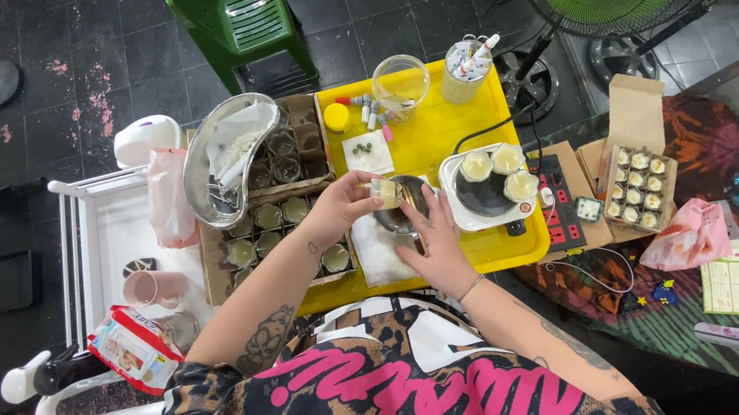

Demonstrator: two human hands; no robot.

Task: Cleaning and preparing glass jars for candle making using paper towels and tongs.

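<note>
Your left hand (344, 203) pinches small pale glass jar (383, 191) | jar just left of, touching, round steel pouring pot (406, 204) | your right hand (438, 247) closed on pot's near side, yellow tray (432, 132) beneath.

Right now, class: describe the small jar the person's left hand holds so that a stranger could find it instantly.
Find the yellow tray. At its near edge, the left hand holds a small jar over a steel bowl. Unlike the jars on the hotplate, it is lifted and tilted.
</note>
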